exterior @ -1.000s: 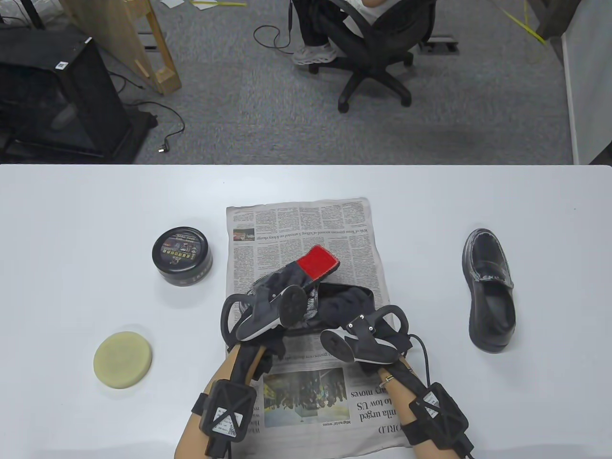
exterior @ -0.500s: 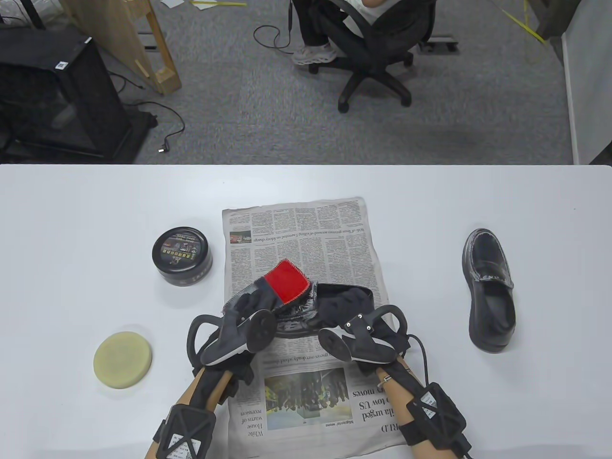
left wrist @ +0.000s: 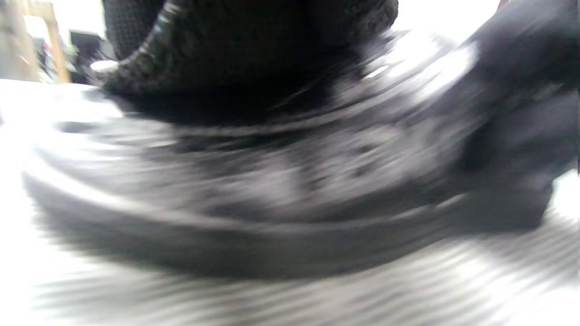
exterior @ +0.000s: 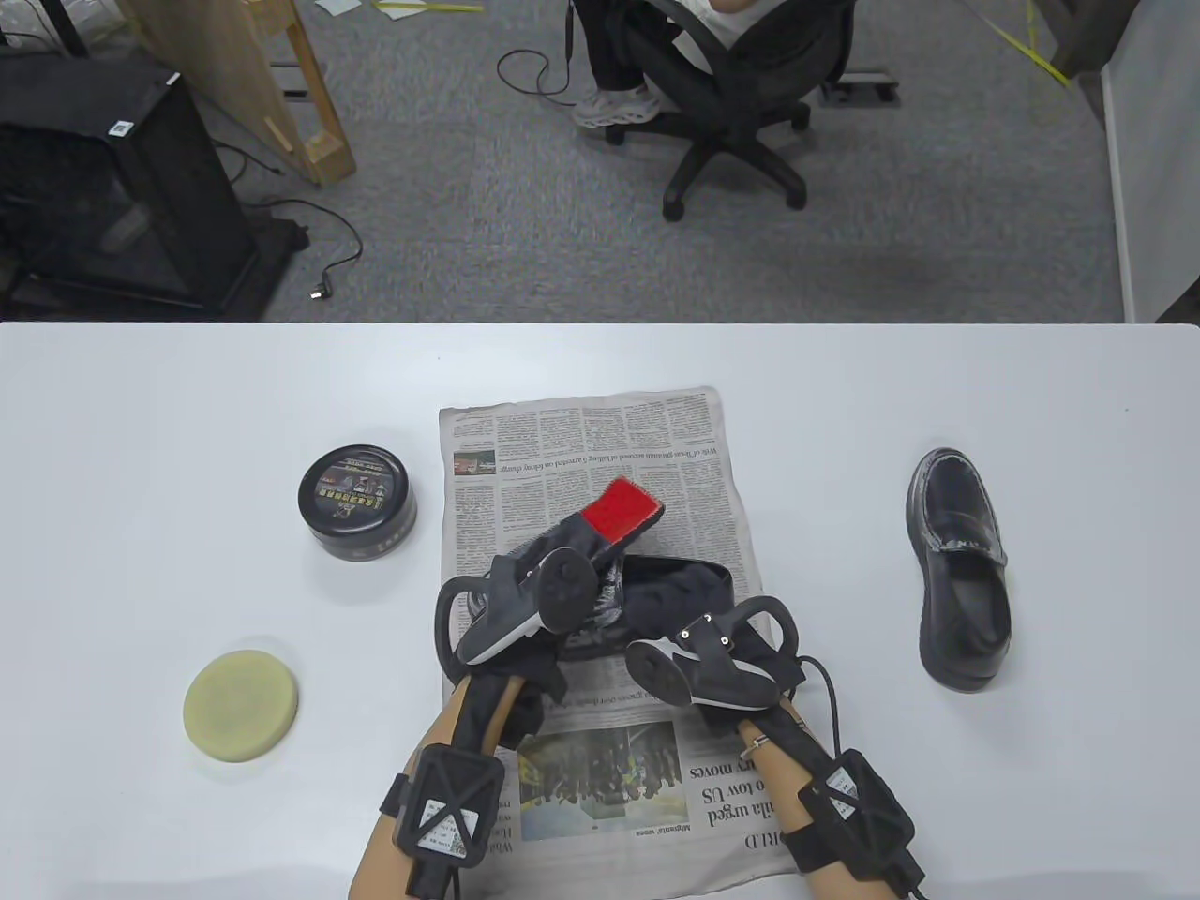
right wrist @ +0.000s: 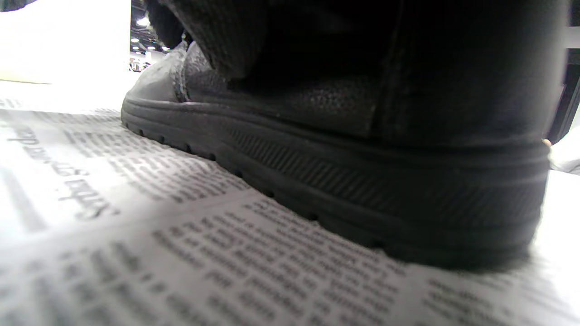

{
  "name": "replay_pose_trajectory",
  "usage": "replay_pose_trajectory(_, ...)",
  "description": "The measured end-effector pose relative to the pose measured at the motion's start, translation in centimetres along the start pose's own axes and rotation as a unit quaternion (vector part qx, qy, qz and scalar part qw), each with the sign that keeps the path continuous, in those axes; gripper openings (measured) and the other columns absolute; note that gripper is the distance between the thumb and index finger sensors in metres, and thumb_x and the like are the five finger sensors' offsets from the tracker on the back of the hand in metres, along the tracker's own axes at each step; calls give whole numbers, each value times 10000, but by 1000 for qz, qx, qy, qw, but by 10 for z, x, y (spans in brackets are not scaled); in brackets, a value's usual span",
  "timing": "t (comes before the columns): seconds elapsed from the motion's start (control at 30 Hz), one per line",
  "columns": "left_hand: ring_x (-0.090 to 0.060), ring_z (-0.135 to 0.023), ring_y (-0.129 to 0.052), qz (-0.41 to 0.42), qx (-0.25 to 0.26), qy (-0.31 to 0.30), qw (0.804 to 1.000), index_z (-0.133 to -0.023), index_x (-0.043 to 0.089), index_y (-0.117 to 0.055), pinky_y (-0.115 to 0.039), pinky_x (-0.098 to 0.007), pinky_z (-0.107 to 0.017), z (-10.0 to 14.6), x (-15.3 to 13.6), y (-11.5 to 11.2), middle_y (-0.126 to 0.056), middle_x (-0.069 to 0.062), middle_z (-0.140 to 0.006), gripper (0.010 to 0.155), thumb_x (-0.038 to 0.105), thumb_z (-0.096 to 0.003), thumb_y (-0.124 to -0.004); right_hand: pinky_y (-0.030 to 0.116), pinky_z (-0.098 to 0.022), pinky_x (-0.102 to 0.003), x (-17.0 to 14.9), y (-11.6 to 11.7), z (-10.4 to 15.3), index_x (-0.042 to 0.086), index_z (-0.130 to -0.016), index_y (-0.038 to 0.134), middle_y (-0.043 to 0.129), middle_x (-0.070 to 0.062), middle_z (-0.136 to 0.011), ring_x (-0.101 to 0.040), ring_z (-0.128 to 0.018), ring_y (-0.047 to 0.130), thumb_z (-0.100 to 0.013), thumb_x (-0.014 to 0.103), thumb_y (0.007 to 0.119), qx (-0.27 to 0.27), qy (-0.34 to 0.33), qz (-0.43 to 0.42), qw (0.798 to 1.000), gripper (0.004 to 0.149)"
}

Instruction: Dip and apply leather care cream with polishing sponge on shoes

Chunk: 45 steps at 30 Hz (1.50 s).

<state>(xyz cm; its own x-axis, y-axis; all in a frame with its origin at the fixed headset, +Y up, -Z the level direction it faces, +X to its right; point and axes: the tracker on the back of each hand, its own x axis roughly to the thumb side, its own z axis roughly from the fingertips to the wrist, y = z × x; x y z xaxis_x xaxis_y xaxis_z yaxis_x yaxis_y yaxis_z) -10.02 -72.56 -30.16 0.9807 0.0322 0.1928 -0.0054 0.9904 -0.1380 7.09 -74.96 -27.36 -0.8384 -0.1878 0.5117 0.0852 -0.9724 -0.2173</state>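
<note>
1. Closest to the bottom edge of the table view, both forearms are seen coming in over the newspaper [exterior: 656,441], each with a black strap box near the wrist.

2. The right hand [exterior: 727,670] is angled up and to the left, tracker on top, and is laid on the heel end of the black shoe [exterior: 680,586] that sits on the newspaper. In the right wrist view the gloved fingers [right wrist: 217,36] are seen draped down over the shoe's upper, so it's being held steady there. The shoe's ribbed sole [right wrist: 362,190] is flat on the newsprint.

3. The left hand [exterior: 525,600] is tilted up and to the right over the toe end of the same shoe. A red cloth [exterior: 621,509] is stuck out past its fingertips, over the paper, so the cloth is being gripped, though the fingers themselves are hidden under the tracker. The left wrist view is pretty much all motion blur; only a dark shoe shape [left wrist: 290,194] can be made out.

4. Out to the left, well apart from the paper, the pale yellow polishing sponge [exterior: 241,705] is lying flat on the table [exterior: 141,394], untouched.

5. Further back on the left, just beside the newspaper's edge, the cream tin [exterior: 357,502] is parked with its lid on.

6. Off to the right, well apart from the paper, a second black loafer [exterior: 958,567] is set on the table, toe pointing away.
</note>
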Motion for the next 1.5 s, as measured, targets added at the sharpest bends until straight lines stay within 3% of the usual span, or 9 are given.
replay_pose_trajectory(0.33,-398,-1017,-663,-4,0,-6,1000,-1153,161,-486,-705,-540,-683,39,-39,-10,-590,-146,-1183,536,330,-659,-607,622,-743,-465,1,-1,0,326,-910,667,844,119,-876,-194,-844,875,-538,435,702,4,5,6,1000,389)
replay_pose_trajectory(0.53,-393,-1011,-667,58,9,-104,993,-1150,145,-489,-670,-544,-711,59,-12,-9,-608,-160,-1167,535,333,-660,-592,603,-753,-475,1,-1,-1,343,-912,652,827,130,-895,-198,-873,854,-538,431,699,5,1,1,1000,387)
replay_pose_trajectory(0.67,-383,-1017,-650,143,42,-137,979,-1154,159,-465,-659,-529,-723,50,14,-7,-584,-146,-1174,536,348,-664,-572,595,-759,-481,1,0,0,340,-912,649,819,131,-902,-193,-891,841,-539,428,698,5,-3,-1,1000,387)
replay_pose_trajectory(0.77,-369,-1063,-558,162,60,-145,974,-1162,192,-433,-578,-546,-760,37,28,-5,-521,-112,-1205,537,366,-669,-553,594,-759,-484,1,0,0,341,-912,649,820,132,-901,-194,-894,840,-538,428,699,6,-4,-3,1000,387)
replay_pose_trajectory(1.0,-373,-1086,-563,52,28,-93,994,-1177,203,-398,-590,-576,-746,13,25,0,-492,-109,-1239,555,370,-669,-547,595,-756,-480,1,0,0,340,-917,646,821,132,-902,-194,-888,845,-543,431,692,9,-2,0,1000,388)
replay_pose_trajectory(1.2,-358,-1105,-533,-49,-2,-15,999,-1178,213,-376,-537,-571,-773,17,-21,-18,-469,-94,-1253,573,376,-661,-562,601,-751,-477,1,-1,0,335,-925,643,823,126,-904,-197,-873,853,-545,433,688,10,0,4,1000,395)
replay_pose_trajectory(1.37,-310,-1138,-483,-62,-5,-44,997,-1157,306,-373,-541,-566,-795,38,-40,-23,-415,-26,-1266,572,419,-640,-588,603,-749,-478,1,-1,0,336,-924,642,823,125,-904,-196,-867,856,-545,431,688,9,0,4,1000,394)
replay_pose_trajectory(1.5,-311,-1148,-422,-40,-3,-84,996,-1142,356,-370,-487,-586,-807,51,-38,-29,-366,-16,-1268,553,425,-636,-582,594,-755,-483,1,0,0,334,-919,642,817,124,-905,-198,-876,846,-546,427,689,6,-2,-1,1000,387)
